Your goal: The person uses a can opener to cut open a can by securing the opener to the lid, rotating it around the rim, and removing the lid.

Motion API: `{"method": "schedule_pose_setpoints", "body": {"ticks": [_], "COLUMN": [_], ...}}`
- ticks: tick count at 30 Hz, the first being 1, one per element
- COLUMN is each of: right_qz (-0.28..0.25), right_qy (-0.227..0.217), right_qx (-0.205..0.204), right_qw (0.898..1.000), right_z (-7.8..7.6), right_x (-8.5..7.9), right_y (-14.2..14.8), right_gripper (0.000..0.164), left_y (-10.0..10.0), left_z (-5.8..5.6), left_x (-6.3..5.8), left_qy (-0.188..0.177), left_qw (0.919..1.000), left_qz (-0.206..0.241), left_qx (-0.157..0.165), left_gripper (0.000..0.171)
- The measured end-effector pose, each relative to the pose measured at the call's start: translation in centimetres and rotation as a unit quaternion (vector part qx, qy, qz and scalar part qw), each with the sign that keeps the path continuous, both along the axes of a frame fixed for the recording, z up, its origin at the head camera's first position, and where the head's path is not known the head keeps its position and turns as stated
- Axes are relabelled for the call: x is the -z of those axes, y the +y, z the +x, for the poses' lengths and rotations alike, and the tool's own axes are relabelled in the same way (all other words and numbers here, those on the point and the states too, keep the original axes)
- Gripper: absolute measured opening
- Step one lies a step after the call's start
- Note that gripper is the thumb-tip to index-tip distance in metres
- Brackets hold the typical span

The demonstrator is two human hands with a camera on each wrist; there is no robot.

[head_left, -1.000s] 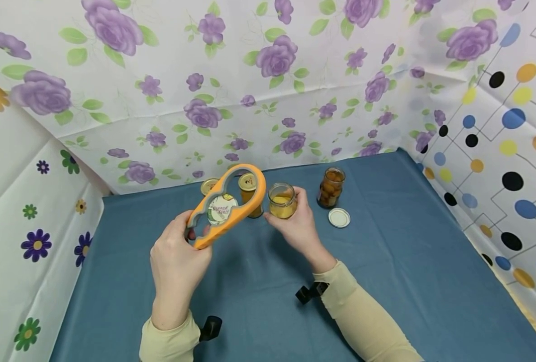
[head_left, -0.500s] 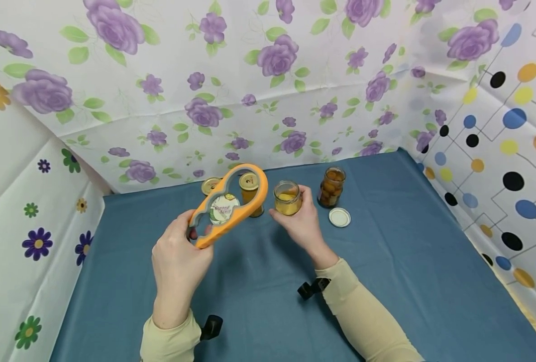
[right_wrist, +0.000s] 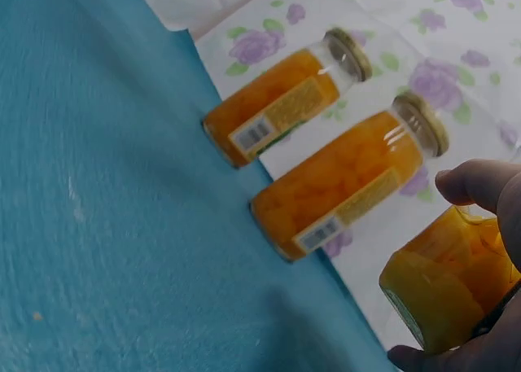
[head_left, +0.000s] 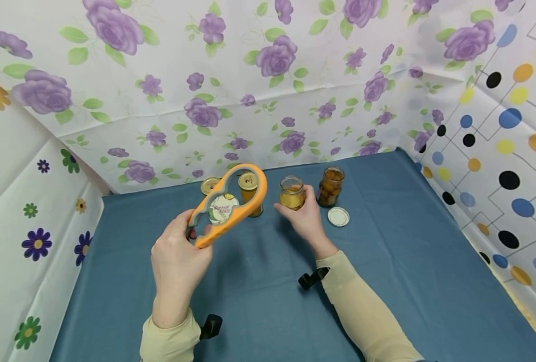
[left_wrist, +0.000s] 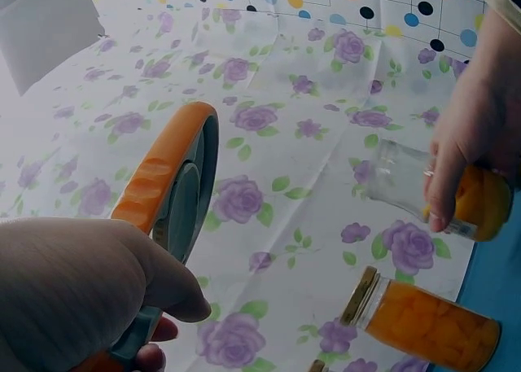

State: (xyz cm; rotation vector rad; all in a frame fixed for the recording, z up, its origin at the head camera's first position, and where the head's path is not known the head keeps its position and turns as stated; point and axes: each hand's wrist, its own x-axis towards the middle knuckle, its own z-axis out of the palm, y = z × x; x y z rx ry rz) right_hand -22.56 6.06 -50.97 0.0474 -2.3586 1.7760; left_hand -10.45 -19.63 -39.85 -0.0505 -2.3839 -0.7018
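Note:
My left hand [head_left: 179,264] grips the handle end of an orange and grey jar opener [head_left: 231,221], held up over the table. A round printed lid [head_left: 222,208] shows inside the opener's loop. Thumb and fingers of my right hand [head_left: 307,213] hold an open glass jar [head_left: 292,193] of yellow fruit by its side; in the left wrist view the jar [left_wrist: 480,205] has no lid on it. Just right of that hand stands another open jar [head_left: 331,188] with dark brown round contents. A white lid [head_left: 338,216] lies on the cloth before it.
Two closed jars of orange fruit with gold lids, the nearer [right_wrist: 350,181] and the farther [right_wrist: 281,99], stand behind the opener. Blue cloth [head_left: 258,301] covers the table. A flowered sheet [head_left: 249,100] hangs along its back edge.
My right hand has carried the open jar a little to the right, toward the brown-filled jar, and the held jar stands more upright. The left hand and the opener have stayed almost still.

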Motion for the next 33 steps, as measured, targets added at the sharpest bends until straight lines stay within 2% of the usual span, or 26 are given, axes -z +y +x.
{"method": "schedule_pose_setpoints", "body": {"ticks": [5, 14, 21, 26, 33], "right_qz": [-0.011, 0.016, 0.032, 0.033, 0.034], "right_qy": [-0.021, -0.06, -0.063, -0.068, -0.08], "right_qx": [0.005, 0.036, 0.039, 0.034, 0.026], "right_qw": [1.0, 0.997, 0.997, 0.997, 0.996], "right_z": [-1.2, -3.4, -4.2, -4.9, -4.9], "right_x": [1.1, 2.4, 2.8, 3.0, 3.7], "right_y": [0.2, 0.6, 0.6, 0.7, 0.5], "right_gripper": [0.069, 0.073, 0.073, 0.079, 0.084], "left_y": [0.1, 0.3, 0.3, 0.2, 0.2], "left_z": [-0.1, -0.1, -0.2, -0.4, -0.2], "left_x": [0.0, 0.1, 0.1, 0.0, 0.2], "left_qy": [0.0, 0.0, 0.001, 0.001, -0.002], "left_qw": [1.0, 1.0, 1.0, 1.0, 1.0], "left_qz": [0.002, 0.001, 0.002, 0.001, -0.005], "left_qx": [0.001, 0.007, 0.008, 0.01, 0.008], "left_gripper": [0.031, 0.033, 0.034, 0.033, 0.032]}}
